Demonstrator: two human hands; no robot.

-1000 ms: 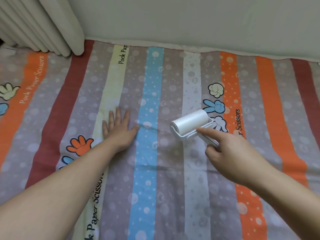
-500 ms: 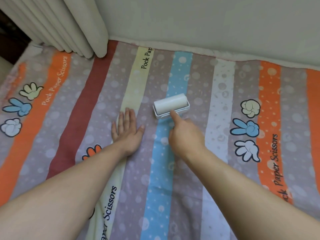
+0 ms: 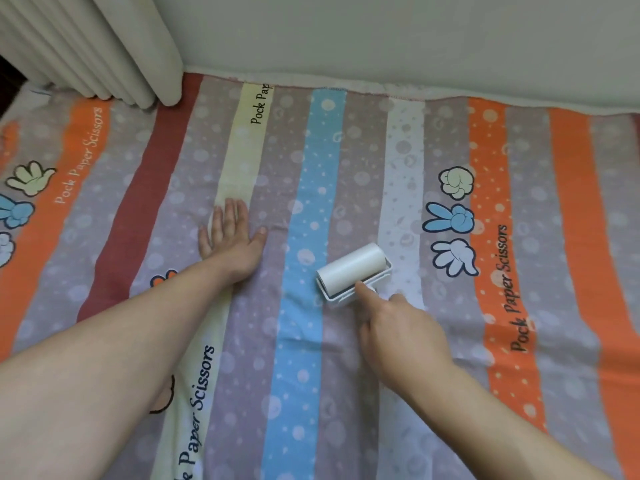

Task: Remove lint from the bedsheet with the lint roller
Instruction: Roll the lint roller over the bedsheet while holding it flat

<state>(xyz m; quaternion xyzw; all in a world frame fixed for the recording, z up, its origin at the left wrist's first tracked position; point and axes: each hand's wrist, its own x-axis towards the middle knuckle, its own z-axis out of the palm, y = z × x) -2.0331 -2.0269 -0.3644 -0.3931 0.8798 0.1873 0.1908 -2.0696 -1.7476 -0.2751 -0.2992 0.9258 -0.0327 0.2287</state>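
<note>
A striped bedsheet (image 3: pixel 304 358) with cartoon hand prints and "Pock Paper Scissors" lettering covers the bed. A white lint roller (image 3: pixel 353 270) lies on it between the blue and the white stripe, its roll angled up to the right. My right hand (image 3: pixel 401 334) grips the roller's handle, which the hand hides, with the index finger stretched along the frame. My left hand (image 3: pixel 232 239) lies flat on the sheet to the left of the roller, fingers straight and pressing the fabric near the yellow stripe.
A pale wall (image 3: pixel 381 39) runs along the sheet's far edge. A white ribbed radiator (image 3: pixel 104 53) stands at the far left corner. Small creases show in the sheet between my hands.
The roller has come back toward me and to the right, from the blue stripe's far part to beside the white stripe. My left hand has stayed flat on the sheet.
</note>
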